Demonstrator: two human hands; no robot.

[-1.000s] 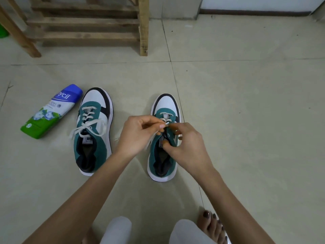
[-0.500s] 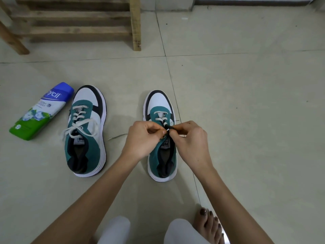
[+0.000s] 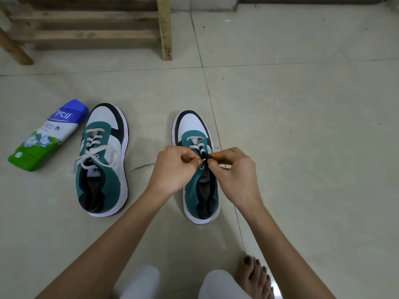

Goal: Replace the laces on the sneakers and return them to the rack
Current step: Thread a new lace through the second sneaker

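Two teal, white and black sneakers stand on the tiled floor, toes pointing away from me. The left sneaker (image 3: 103, 160) has its white lace threaded through, with loose ends. Over the middle of the right sneaker (image 3: 197, 169), whose white lace (image 3: 200, 147) runs through only the front eyelets, both hands work. My left hand (image 3: 174, 169) pinches the lace with fingers curled. My right hand (image 3: 233, 171) pinches the dark eyelet edge of the sneaker beside it. One loose lace end (image 3: 142, 166) trails on the floor to the left.
A wooden slatted rack (image 3: 90, 24) stands at the back left. A blue and green bottle (image 3: 47, 134) lies on the floor left of the left sneaker. My bare foot (image 3: 254, 275) and white-clad knees (image 3: 218, 283) are at the bottom.
The view has shifted a little. Both hands stay at the middle eyelets of the right sneaker, fingers working the lace; the sneakers and the bottle have not moved.
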